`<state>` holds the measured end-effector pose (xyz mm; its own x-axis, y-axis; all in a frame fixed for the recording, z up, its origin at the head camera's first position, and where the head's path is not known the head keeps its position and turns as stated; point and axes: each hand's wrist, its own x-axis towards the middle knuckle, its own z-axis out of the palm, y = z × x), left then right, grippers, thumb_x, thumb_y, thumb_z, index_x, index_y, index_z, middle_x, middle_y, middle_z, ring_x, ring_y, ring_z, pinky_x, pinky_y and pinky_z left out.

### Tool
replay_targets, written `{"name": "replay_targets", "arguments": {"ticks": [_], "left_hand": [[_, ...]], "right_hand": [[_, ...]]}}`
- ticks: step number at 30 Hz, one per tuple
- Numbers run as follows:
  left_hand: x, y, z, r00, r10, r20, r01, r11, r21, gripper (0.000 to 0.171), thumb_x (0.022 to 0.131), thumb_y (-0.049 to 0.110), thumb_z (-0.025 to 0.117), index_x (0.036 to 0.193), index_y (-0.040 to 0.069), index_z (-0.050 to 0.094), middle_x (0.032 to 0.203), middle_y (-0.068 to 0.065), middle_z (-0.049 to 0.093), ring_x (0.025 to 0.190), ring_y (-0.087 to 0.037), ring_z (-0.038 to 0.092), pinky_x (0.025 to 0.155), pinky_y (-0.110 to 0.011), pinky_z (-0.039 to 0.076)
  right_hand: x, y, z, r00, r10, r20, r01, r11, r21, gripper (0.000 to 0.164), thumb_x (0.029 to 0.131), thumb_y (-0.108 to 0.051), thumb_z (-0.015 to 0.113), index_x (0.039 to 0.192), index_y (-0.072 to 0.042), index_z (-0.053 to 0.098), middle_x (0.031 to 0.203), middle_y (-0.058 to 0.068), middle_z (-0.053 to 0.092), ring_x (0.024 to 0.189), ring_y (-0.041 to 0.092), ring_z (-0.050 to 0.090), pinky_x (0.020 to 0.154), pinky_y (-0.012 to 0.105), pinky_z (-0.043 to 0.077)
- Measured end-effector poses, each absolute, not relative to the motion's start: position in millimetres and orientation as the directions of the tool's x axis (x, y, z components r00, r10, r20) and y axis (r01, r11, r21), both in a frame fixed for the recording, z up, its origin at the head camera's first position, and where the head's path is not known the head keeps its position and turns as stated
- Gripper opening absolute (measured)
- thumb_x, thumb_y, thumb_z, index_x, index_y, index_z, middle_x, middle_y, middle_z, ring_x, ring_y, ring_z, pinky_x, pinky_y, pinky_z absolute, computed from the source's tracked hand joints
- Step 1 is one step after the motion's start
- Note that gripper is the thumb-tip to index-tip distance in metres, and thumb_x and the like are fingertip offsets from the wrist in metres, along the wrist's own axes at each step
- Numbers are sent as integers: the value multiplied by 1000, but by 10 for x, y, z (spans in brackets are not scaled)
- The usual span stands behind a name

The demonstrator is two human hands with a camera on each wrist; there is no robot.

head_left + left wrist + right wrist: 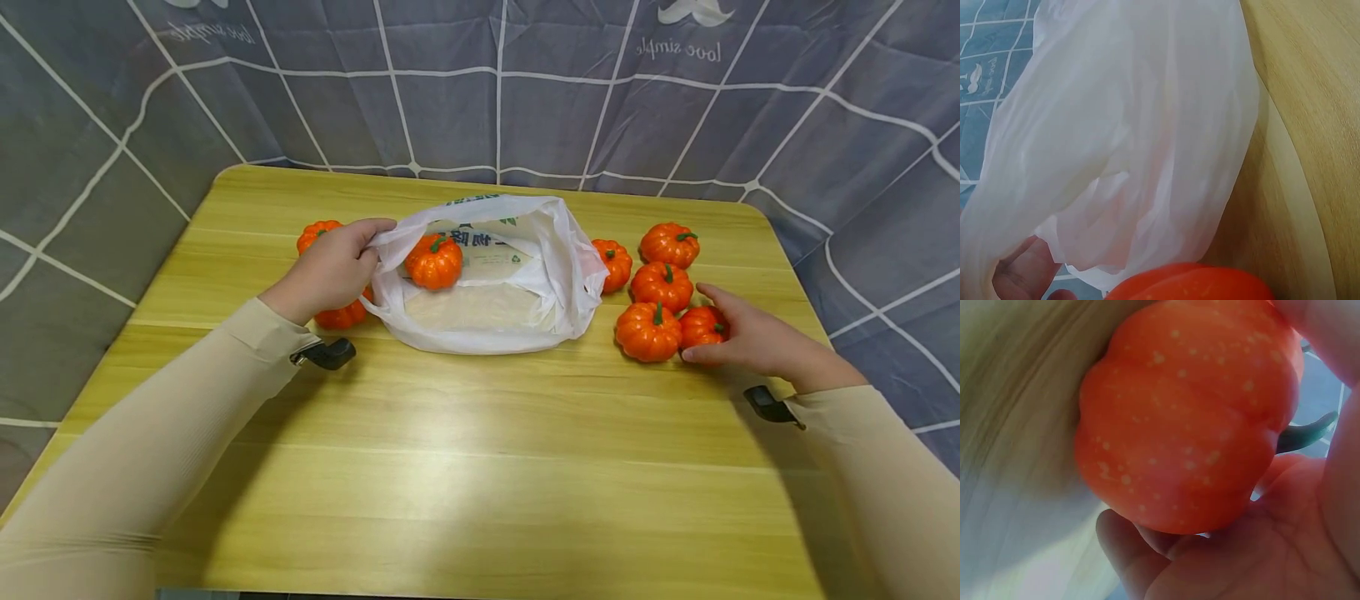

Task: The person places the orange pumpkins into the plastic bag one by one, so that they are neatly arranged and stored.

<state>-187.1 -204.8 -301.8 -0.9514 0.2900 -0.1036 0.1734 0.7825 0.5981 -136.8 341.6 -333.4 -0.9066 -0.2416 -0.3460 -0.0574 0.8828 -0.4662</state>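
A white plastic bag [495,333] lies on its side with its mouth spread wide, and a small orange pumpkin [433,262] is inside. My left hand [330,271] grips the left edge of the bag's mouth; the left wrist view shows the white film [1141,125] bunched at the fingers. At the right, my right hand [757,337] holds a small pumpkin [702,326] between thumb and fingers. Close up, the right wrist view shows that orange pumpkin [1185,419] with its green stem, fingers curled about it. It appears to rest on the table.
Several more pumpkins [648,332] cluster right of the bag. Two others, one pumpkin [317,234] behind my left hand and one pumpkin [341,313] under it, sit left of the bag. A grey checked curtain [450,108] hangs behind the wooden table [450,483].
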Motion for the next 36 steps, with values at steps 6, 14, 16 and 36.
{"name": "replay_targets", "arguments": {"ticks": [6,14,16,36], "left_hand": [[-1877,-2034,-3029,-949,294,-114,169,779,604,54,109,15,37,163,12,40,161,-16,48,69,-30,46,65,-37,42],[-1884,-2024,-3035,-949,292,-122,163,782,601,54,109,15,37,163,13,40,163,-14,46,86,-33,50,81,-41,44],[-1883,-2023,-3036,-949,291,-125,161,783,601,54,109,15,37,163,13,40,164,-13,45,79,-32,46,76,-41,43],[-1881,-2036,-3062,-950,294,-109,171,777,605,53,108,15,37,161,14,45,160,-14,49,68,-28,44,72,-39,42]], "right_hand": [[-1363,3429,-3353,-902,-255,-348,-68,880,-470,115,86,-33,87,164,8,13,148,36,48,132,52,50,113,68,36],[-1359,3419,-3353,-917,-247,-313,-88,890,-447,99,85,-32,87,154,12,32,138,36,54,123,48,58,107,62,43],[-1356,3423,-3339,-924,-237,-300,-87,895,-438,95,86,-33,87,153,11,35,136,35,56,121,48,59,105,60,45],[-1382,3270,-3084,-972,-189,-140,-88,844,-530,75,94,-32,80,151,1,45,138,27,57,113,36,59,78,6,41]]}}
